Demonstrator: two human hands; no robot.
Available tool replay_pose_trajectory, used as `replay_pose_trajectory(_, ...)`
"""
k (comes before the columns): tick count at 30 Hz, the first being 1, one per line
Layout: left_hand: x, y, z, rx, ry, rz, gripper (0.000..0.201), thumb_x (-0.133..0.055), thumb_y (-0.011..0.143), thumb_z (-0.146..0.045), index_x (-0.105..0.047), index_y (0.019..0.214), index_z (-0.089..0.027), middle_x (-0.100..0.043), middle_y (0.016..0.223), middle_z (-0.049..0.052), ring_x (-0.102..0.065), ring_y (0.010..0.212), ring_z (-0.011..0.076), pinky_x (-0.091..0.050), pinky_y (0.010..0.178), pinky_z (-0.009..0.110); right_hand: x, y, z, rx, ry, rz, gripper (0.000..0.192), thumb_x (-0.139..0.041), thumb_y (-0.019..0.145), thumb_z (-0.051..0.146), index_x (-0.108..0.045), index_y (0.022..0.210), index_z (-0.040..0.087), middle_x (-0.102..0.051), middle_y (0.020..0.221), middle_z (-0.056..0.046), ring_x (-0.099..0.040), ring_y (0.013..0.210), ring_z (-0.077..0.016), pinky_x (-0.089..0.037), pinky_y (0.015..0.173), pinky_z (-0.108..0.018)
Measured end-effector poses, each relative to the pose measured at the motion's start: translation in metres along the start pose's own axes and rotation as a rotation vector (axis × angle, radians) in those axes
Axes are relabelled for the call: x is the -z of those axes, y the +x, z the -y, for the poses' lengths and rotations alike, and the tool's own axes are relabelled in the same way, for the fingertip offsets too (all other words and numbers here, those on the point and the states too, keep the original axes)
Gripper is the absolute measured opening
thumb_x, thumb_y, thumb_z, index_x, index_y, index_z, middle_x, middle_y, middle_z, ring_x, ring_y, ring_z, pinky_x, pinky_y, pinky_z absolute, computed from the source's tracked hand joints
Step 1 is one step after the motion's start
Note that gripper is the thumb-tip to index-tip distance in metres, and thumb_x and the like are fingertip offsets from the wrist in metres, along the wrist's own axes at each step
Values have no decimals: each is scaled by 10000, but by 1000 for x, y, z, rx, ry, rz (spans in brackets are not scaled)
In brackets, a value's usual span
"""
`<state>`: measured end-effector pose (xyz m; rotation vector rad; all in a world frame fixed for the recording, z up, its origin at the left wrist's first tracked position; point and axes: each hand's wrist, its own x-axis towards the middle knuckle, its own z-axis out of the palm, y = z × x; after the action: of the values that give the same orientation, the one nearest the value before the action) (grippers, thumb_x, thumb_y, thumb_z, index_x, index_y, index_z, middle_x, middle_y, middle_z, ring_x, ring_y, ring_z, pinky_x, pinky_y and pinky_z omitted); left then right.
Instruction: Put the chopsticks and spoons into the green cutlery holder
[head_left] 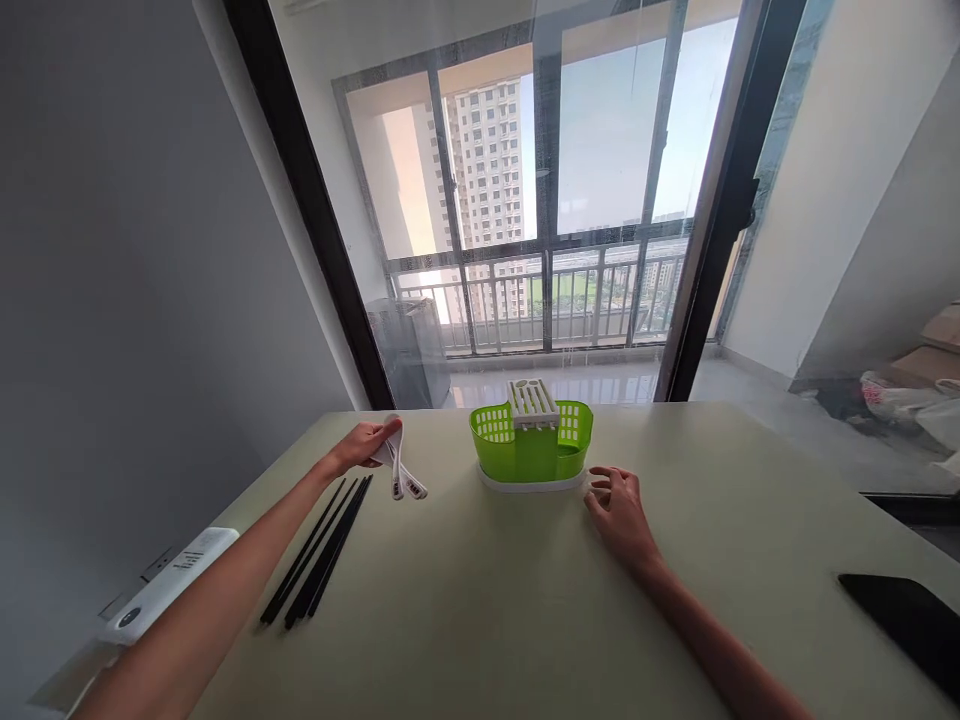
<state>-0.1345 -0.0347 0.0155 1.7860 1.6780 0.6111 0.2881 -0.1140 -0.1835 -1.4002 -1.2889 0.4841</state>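
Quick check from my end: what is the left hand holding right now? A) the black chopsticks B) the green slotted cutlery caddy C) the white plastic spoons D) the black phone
C: the left hand grips the white plastic spoons by their bowls, handles pointing down toward the table, while the black chopsticks lie untouched on the pale tabletop.

You have one view only, from the camera on your head, looking forward and down across the table (pixel 480 620) at arm's reach, over the green caddy (pixel 531 447) and toward the balcony window (pixel 540 200) facing you beyond the far edge
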Motion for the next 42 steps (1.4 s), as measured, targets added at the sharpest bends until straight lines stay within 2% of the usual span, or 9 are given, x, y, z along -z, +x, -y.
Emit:
replay_pose_trajectory(3, -6, -3, 24, 60, 107, 140, 765, -558, 601, -936, -516, 527, -176, -469, 435, 2, -426, 371, 111, -308, 362, 229, 0, 0, 0, 4, -13, 9, 348, -578, 798, 300, -610, 1132, 208, -470, 1187, -96, -675, 958, -221, -596, 871, -416)
replay_pose_trajectory(6, -12, 0, 38, 82, 193, 228, 722, -638, 562, -892, -530, 520, -180, -492, 450, 4, -448, 388, 122, -325, 371, 225, 0, 0, -1, 8, -25, 15, 326, -562, 807, 304, -609, 1116, 211, -479, 1158, -89, -674, 935, -213, -592, 875, -413)
replay_pose_trajectory(14, -12, 6, 46, 51, 351, 310, 623, -736, 551, -776, -528, 475, -194, -459, 453, -7, -413, 409, 118, -280, 394, 223, 1, 0, 1, 7, -49, 42, 335, -541, 817, 321, -613, 1118, 193, -479, 1146, -93, -679, 897, -210, -587, 868, -415)
replay_pose_trajectory(19, -10, 5, 56, 18, 433, 296, 622, -723, 568, -761, -501, 422, -198, -428, 441, -5, -380, 402, 116, -242, 411, 239, 1, 0, 1, 9, -49, 45, 322, -537, 821, 311, -608, 1113, 196, -479, 1151, -88, -683, 883, -195, -586, 868, -399)
replay_pose_trajectory(27, -6, 3, 70, -39, 596, 291, 642, -597, 666, -796, -514, 436, -203, -426, 465, -3, -367, 443, 127, -232, 473, 261, 2, 0, 3, 3, -57, 44, 320, -528, 823, 324, -608, 1105, 195, -492, 1134, -90, -683, 876, -197, -580, 872, -402)
replay_pose_trajectory(31, -7, 1, 73, -59, 709, 283, 647, -523, 727, -804, -574, 492, -203, -508, 514, 27, -448, 504, 164, -294, 536, 276, 2, 0, 4, 2, -71, 51, 328, -529, 822, 328, -606, 1109, 188, -489, 1147, -94, -681, 863, -189, -576, 880, -396)
replay_pose_trajectory(36, -7, -2, 71, -72, 833, 262, 636, -419, 836, -761, -680, 645, -213, -673, 689, 91, -573, 615, 220, -379, 613, 298, 3, -1, 5, 0, -82, 63, 333, -526, 828, 324, -606, 1121, 189, -487, 1147, -90, -681, 865, -183, -570, 891, -385)
replay_pose_trajectory(42, -7, 0, 67, -86, 917, 188, 593, -421, 878, -734, -723, 771, -234, -752, 887, 124, -680, 818, 271, -456, 751, 322, 3, -1, 3, -4, -88, 72, 342, -531, 825, 331, -604, 1125, 183, -488, 1152, -91, -682, 856, -182, -569, 881, -389)
